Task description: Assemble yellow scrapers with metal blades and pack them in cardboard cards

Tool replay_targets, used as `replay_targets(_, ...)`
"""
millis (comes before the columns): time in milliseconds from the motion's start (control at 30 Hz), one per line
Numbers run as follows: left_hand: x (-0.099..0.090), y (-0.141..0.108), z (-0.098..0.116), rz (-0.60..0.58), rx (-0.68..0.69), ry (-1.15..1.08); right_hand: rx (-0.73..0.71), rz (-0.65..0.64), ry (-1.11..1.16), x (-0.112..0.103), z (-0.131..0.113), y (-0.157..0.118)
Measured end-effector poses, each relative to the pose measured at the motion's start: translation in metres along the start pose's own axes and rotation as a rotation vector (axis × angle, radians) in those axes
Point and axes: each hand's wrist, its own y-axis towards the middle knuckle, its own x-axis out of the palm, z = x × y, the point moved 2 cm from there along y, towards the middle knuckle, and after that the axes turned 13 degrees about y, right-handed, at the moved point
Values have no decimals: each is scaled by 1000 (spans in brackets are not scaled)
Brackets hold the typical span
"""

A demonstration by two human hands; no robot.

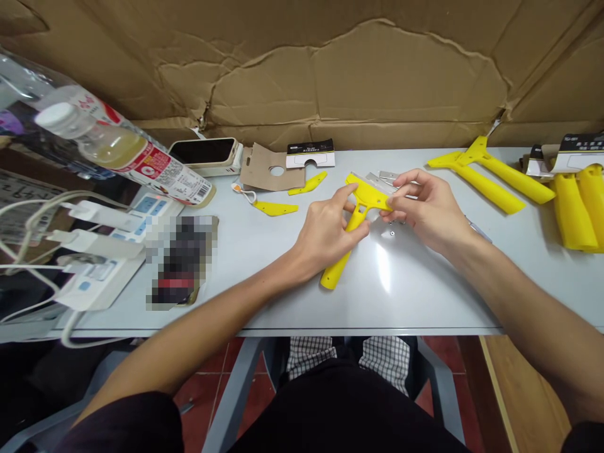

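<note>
A yellow scraper-shaped tool [338, 269] lies tilted on the white table, its wide head away from me and its handle towards me. My left hand [325, 234] is closed around its neck, thumb on the near side. At the right end of the head, my right hand [427, 207] has its thumb and fingers pinched together; whether a small part is between them is hidden. A metal blade [377, 183] shows along the head's far edge. Just below the right fingers, a small screw or nut [392, 233] rests on the table.
Two thin yellow pieces [276, 208] and brown card [270, 167] lie behind my left hand. Yellow tools [491, 187] and handles [573, 214] are at the right. Phones [186, 261], a bottle [141, 157] and a power strip [101, 277] stand left. Cardboard [358, 82] backs the table.
</note>
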Motion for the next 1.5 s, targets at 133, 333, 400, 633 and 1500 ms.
replay_targets(133, 0, -1, 0, 34, 8, 16, -10, -5, -17, 1, -3, 0)
replay_targets(333, -3, 1, 2, -44, 30, 70, -2, 3, -6, 1, -1, -1)
replay_targets(400, -2, 1, 3, -77, 17, 66, -3, -1, -31, 2, 0, -2)
replay_targets(633, 2, -2, 1, -74, -37, -10, -21, -14, -60, 4, 0, -6)
replay_targets(1500, -13, -22, -1, -632, -469, -1284, -279, 34, -461, -25, -44, 10)
